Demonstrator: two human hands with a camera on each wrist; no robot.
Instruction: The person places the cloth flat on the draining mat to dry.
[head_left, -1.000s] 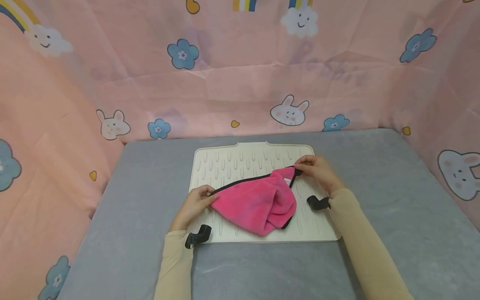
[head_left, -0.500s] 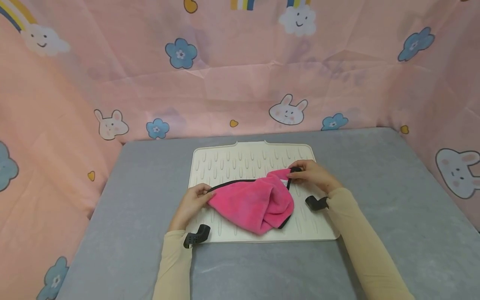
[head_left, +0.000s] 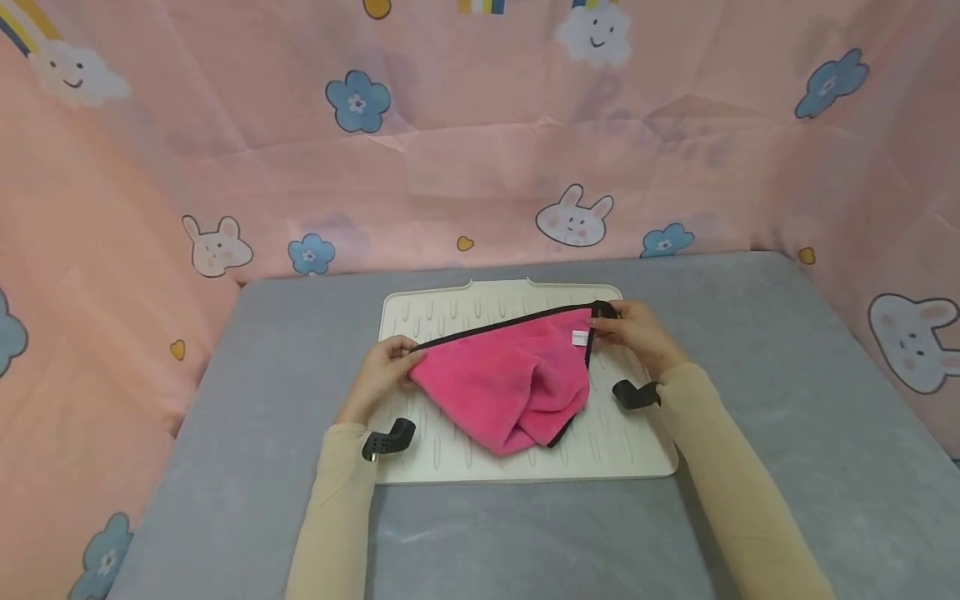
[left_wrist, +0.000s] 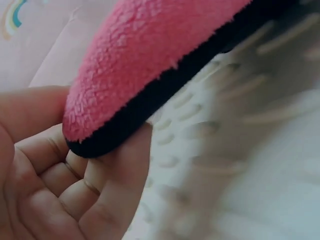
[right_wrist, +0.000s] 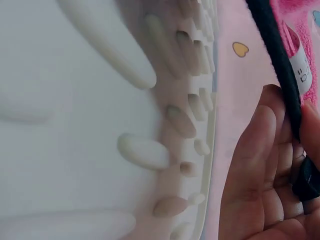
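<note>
A fluffy pink cloth (head_left: pixel 487 375) with black edging hangs from both hands above a cream ridged mat (head_left: pixel 435 454). My left hand (head_left: pixel 378 375) pinches its left corner between thumb and fingers; in the left wrist view that corner of the cloth (left_wrist: pixel 130 65) sits in the grip of the left hand (left_wrist: pixel 75 180). My right hand (head_left: pixel 637 333) pinches the right corner, close to a small white label (head_left: pixel 580 337). In the right wrist view, the right hand (right_wrist: pixel 265 165) holds the black edge (right_wrist: pixel 280 55). Its top edge is nearly straight, while the lower part stays folded and bunched.
The mat lies on a grey covered table (head_left: pixel 240 417). Pink patterned fabric (head_left: pixel 450 167) encloses the back and both sides. A black wrist device (head_left: pixel 390 437) is on the left wrist and another black device (head_left: pixel 635 394) on the right.
The right hand first dipped slightly, then rose; the left hand rose too. The cloth's top edge went from sagging to nearly straight, lifted higher, and the white label came into fuller view.
</note>
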